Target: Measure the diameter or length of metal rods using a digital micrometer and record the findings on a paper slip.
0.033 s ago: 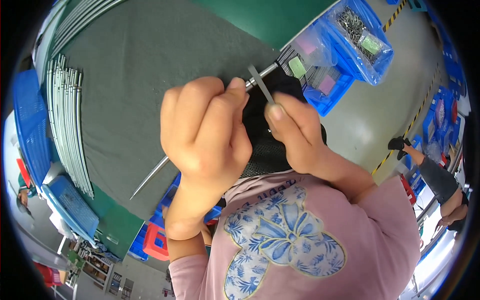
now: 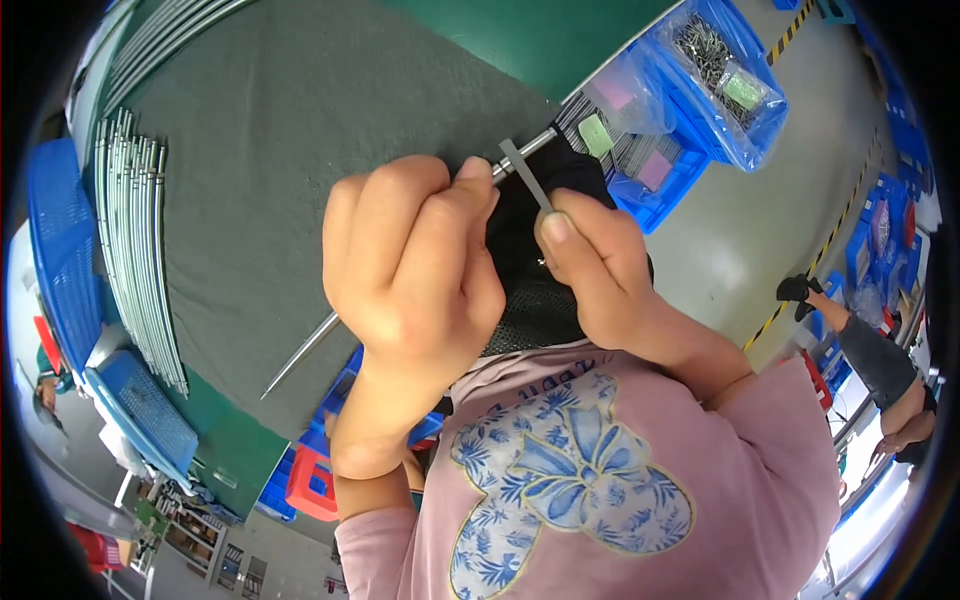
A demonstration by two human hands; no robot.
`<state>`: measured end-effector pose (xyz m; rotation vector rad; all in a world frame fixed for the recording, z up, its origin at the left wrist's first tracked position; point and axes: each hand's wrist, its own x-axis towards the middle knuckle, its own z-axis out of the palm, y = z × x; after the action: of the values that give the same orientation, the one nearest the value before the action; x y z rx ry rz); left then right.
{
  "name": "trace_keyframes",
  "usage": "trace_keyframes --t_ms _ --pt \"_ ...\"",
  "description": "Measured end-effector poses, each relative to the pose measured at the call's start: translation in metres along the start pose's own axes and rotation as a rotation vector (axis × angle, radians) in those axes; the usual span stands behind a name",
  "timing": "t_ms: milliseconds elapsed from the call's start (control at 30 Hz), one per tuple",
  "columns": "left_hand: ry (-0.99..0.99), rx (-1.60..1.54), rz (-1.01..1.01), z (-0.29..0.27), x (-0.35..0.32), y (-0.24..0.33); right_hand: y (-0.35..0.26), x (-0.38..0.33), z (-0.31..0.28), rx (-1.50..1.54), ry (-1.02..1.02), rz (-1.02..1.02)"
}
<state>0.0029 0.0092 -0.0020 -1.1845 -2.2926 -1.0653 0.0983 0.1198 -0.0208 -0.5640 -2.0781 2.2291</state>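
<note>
Over the grey felt-covered bench [image 2: 300, 150] nothing has shifted: left hand [image 2: 410, 270] stays fisted around the long metal rod [image 2: 300, 355], right hand [image 2: 590, 270] pinching a small grey strip [image 2: 527, 175] against it

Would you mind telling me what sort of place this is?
Probably a factory assembly bench: a row of metal rods on a grey work mat, and blue parts bins holding bagged small metal pieces.

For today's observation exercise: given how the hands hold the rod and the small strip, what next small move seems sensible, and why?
Probably ease the flat metal strip down against the long thin rod. The right hand pinches the strip upright beside the rod's upper end, which the left hand grips.
</note>
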Motion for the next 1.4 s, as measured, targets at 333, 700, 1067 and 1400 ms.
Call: trace_keyframes --t_ms 333,700,1067,1400 --pt "0.006 0.010 -0.012 0.000 0.001 0.002 -0.023 0.014 -0.007 -0.011 -0.071 0.069" --pt "-0.034 -0.011 -0.029 -0.003 0.002 0.002 0.002 0.003 0.001 0.010 -0.003 -0.041" --pt "-0.090 0.022 -0.090 -0.006 0.003 0.006 0.050 -0.001 -0.021 -0.061 0.039 -0.274" --pt "-0.152 0.015 -0.099 -0.011 0.005 0.005 0.002 -0.010 -0.022 0.106 -0.082 -0.038"
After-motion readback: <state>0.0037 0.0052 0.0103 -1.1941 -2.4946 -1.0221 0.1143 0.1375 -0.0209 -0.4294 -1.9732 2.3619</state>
